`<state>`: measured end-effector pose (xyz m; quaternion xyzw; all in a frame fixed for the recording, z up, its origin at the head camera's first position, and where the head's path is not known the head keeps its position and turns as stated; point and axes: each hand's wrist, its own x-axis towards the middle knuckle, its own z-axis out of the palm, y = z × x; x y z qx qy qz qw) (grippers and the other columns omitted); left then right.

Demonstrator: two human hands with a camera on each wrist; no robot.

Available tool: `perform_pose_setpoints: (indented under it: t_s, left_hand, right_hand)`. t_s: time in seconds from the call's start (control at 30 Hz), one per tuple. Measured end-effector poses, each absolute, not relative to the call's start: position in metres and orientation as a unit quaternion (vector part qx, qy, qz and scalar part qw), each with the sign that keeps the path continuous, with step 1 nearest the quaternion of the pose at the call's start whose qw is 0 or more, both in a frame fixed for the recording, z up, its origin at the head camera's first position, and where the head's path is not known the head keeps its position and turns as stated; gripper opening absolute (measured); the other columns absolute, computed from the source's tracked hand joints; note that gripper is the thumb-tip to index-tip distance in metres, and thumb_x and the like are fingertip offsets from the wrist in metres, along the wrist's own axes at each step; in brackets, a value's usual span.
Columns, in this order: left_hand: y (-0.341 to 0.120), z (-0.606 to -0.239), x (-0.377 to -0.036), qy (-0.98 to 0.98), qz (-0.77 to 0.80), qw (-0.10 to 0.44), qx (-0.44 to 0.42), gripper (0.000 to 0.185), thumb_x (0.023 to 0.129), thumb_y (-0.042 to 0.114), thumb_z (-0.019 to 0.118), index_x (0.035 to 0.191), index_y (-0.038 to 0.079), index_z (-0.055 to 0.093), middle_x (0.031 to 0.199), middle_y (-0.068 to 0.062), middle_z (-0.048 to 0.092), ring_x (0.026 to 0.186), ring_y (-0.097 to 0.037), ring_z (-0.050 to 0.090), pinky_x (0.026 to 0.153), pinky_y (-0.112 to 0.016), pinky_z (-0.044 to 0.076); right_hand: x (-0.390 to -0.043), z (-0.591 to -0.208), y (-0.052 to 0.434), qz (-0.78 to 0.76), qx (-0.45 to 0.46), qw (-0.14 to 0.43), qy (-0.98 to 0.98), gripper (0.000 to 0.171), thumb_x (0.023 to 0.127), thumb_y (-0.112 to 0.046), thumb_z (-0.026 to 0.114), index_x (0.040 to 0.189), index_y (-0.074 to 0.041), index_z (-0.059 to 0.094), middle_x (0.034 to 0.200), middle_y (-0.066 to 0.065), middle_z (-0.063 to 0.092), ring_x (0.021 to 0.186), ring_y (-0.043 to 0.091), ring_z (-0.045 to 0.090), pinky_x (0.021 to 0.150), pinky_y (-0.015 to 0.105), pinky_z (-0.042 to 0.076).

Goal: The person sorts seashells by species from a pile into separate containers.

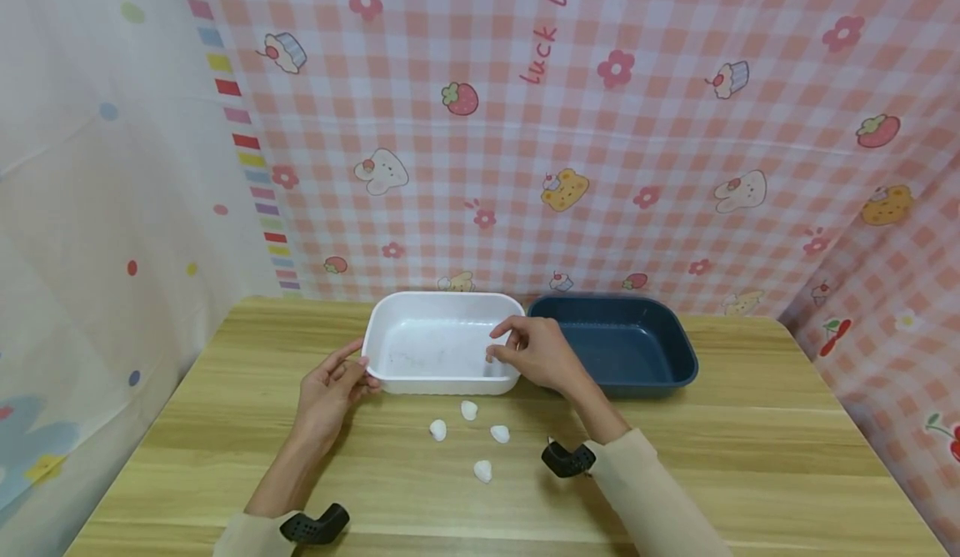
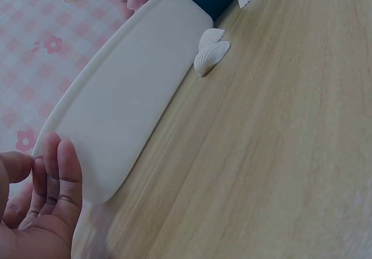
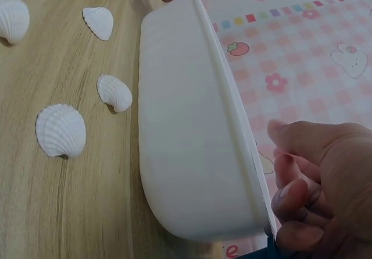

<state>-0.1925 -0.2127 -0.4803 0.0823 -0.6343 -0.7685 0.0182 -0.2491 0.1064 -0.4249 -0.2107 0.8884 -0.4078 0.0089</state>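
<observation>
A white rectangular tray [image 1: 442, 378] stands on the wooden table [image 1: 712, 457], with a dark blue tray [image 1: 622, 344] touching its right side. My left hand [image 1: 352, 373] sits at the white tray's front left corner [image 2: 104, 177], fingers relaxed and just off the wall, holding nothing. My right hand [image 1: 506, 342] hovers at the tray's right rim [image 3: 232, 107]. Its thumb and fingers [image 3: 293, 195] curl loosely beside the rim, with a small gap showing. Several white shells [image 1: 468, 409] lie on the table in front of the tray, between my forearms.
Pink checked cloth [image 1: 570, 123] hangs behind and to the right, and pale dotted cloth [image 1: 90, 207] hangs on the left. Both trays look empty inside. Bare wood runs along the table's front and right side.
</observation>
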Motion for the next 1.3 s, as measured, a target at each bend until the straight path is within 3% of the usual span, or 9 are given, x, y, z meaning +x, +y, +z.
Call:
perform_pose_setpoints:
  t_s: [0.43, 1.0, 1.3]
  left_hand:
    - [-0.214, -0.482, -0.193, -0.644, -0.761, 0.019, 0.079, 0.044, 0.106, 0.014, 0.058, 0.149, 0.006, 0.05, 0.086, 0.005, 0.069, 0.075, -0.007, 0.07, 0.077, -0.022, 0.064]
    - [-0.214, -0.48, -0.194, -0.646, -0.759, 0.02, 0.079, 0.044, 0.106, 0.011, 0.057, 0.15, 0.006, 0.049, 0.085, 0.005, 0.067, 0.074, -0.007, 0.07, 0.078, -0.023, 0.065]
    - [-0.214, -0.481, -0.193, -0.643, -0.761, 0.019, 0.083, 0.045, 0.106, 0.012, 0.058, 0.149, 0.006, 0.05, 0.086, 0.004, 0.067, 0.074, -0.007, 0.07, 0.077, -0.022, 0.064]
  right_hand:
    - [-0.235, -0.418, 0.118, -0.408, -0.214, -0.001, 0.888, 0.031, 0.095, -0.031, 0.076, 0.117, -0.009, 0.073, 0.081, -0.002, 0.071, 0.064, 0.012, 0.06, 0.053, 0.023, 0.047]
    - [-0.203, -0.419, 0.144, -0.377, -0.242, 0.027, 0.894, 0.03, 0.096, -0.027, 0.074, 0.123, -0.013, 0.069, 0.084, -0.01, 0.068, 0.07, 0.006, 0.061, 0.062, 0.021, 0.05]
    - [-0.188, -0.429, 0.156, -0.367, -0.255, 0.037, 0.894, 0.029, 0.095, -0.025, 0.075, 0.121, -0.013, 0.07, 0.08, -0.012, 0.067, 0.067, 0.003, 0.059, 0.06, 0.02, 0.05]
